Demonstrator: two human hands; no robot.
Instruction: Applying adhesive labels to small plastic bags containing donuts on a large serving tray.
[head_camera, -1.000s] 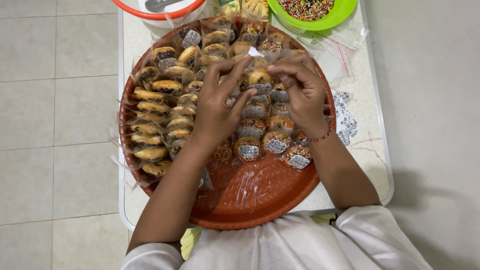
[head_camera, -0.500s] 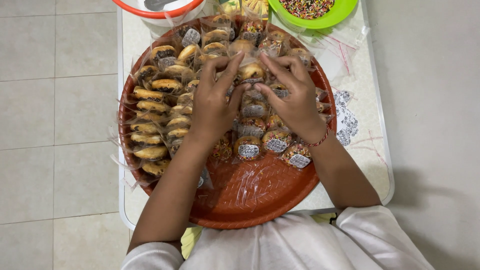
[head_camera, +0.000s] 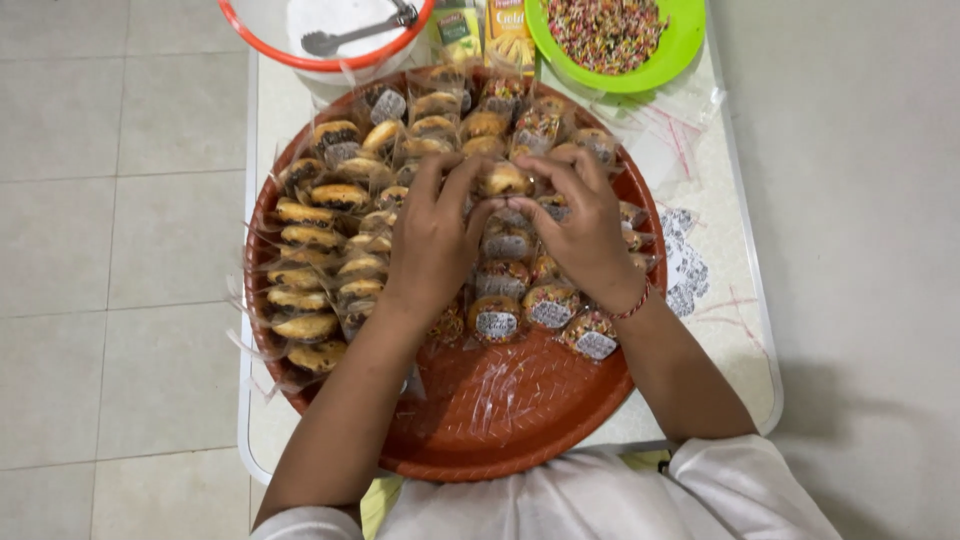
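Mid-placement step, by the look of it: both hands met over one wrapped pastry (head_camera: 503, 180) near the middle-top of the round red tray (head_camera: 520, 420). Left hand (head_camera: 432, 240) pinched the pastry's left edge between thumb and fingers; right hand (head_camera: 578, 225) pinched the right edge the same way, other fingers curled. Pastry sat on top of the packed pile, touching its neighbours, not lifted clear.

Next move likely needed: a small, careful nudge to seat it in the row without shifting the wrapped pieces around it; front part of the tray bare, so room left.

Hidden or unclear:
- Pastries under both palms covered; count unknown.
- Whether the pinched wrapper was sealed: not visible.
- Red-rimmed white bowl (head_camera: 290, 50) with a metal spoon (head_camera: 350, 32) cut off at the top.
- Green bowl of sprinkles (head_camera: 680, 50) cut off too.
- Sheet of stickers (head_camera: 685, 270) half under the tray rim.
- White table (head_camera: 740, 340) edges partly hidden by the shirt.
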